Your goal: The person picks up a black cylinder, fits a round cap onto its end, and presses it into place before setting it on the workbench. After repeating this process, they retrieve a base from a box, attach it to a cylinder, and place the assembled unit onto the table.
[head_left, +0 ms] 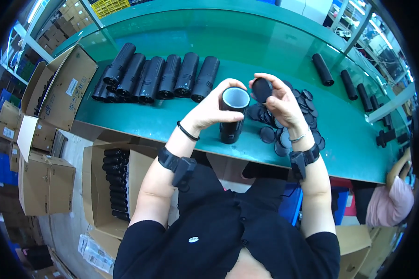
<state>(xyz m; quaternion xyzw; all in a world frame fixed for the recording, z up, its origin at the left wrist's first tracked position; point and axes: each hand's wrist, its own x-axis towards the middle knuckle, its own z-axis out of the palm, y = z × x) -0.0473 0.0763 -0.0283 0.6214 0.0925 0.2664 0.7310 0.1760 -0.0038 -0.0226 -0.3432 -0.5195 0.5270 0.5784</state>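
My left hand [210, 108] is wrapped round a black cylinder [231, 132] that stands nearly upright at the table's near edge. Its open top shows a pale grey inside. Between the fingers and thumb of my right hand [286, 106] is a round black cap [262, 90], held on edge just right of the cylinder's mouth and apart from it. Beneath and beside that hand lies a loose pile of round black caps [280, 149], partly hidden by it. Left of my hands, several black cylinders [151, 81] lie side by side, some stacked on others.
The green table [139, 124] spans the view. An open carton [70, 93] rests at its left end; another carton [94, 186] below holds black cylinders. More cylinders [323, 69] lie in a line at far right. A person in a pink top [391, 202] is at the right edge.
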